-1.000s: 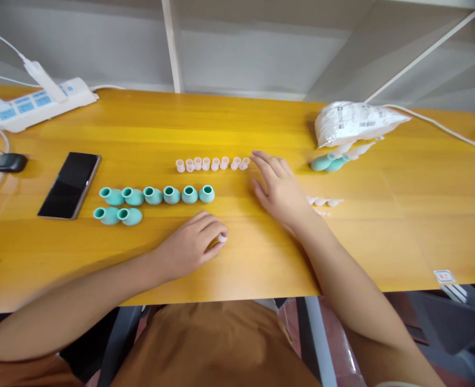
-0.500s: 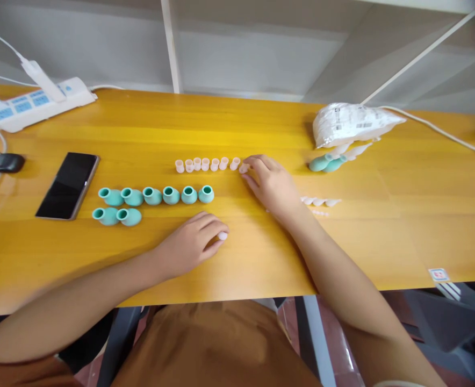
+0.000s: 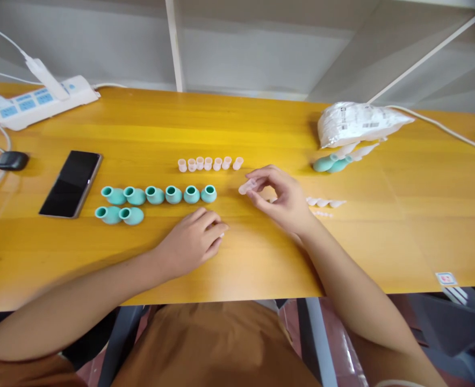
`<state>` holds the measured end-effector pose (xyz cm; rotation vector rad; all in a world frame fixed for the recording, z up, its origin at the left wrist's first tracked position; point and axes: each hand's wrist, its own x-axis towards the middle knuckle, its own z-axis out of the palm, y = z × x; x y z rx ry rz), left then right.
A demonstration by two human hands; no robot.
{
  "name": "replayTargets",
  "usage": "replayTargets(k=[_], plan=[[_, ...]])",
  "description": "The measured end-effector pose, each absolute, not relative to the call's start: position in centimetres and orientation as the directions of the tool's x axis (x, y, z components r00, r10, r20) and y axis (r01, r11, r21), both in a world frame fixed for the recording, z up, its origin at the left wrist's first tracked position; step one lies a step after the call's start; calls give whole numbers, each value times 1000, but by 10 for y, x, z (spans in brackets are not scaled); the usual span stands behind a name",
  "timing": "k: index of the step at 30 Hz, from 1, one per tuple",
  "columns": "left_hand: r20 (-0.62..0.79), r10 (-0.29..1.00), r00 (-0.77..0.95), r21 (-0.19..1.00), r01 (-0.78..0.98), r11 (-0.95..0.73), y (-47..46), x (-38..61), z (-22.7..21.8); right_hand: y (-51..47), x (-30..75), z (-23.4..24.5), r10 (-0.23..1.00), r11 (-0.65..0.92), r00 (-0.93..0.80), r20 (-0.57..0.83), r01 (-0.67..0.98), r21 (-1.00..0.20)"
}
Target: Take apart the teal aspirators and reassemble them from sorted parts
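Right hand: grip was closed, thumb and fingertips pinching one small pink cap, near the right end of the cap row.
Left hand: lay curled on the bench; whether its grip held anything could not be told.
Handling: cap judged light, thin-walled and easily dropped; best pinched gently across its sides.

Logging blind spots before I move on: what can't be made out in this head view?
Head view:
Left hand: curled fingers hide whatever lies under them.
Pale cap in right hand: too small to tell its shape.
White bag: label print too small to read.
White pieces beside the right hand: too small to identify.
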<state>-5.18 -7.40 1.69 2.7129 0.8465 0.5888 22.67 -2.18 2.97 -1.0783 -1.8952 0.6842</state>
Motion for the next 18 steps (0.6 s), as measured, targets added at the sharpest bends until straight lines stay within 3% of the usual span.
replayTargets(k=[5, 12, 18], plan=[[307, 596, 742, 351, 494, -796, -74, -51, 19, -29, 224, 45, 813, 582, -313, 492, 480, -657], [405, 740, 537, 658, 391, -644, -80, -52, 23, -47, 213, 45, 794, 492, -481, 372, 148, -858], [486, 669, 563, 709, 193, -678, -78, -55, 29, -62, 203, 50, 717, 389, -624, 312, -14, -921]])
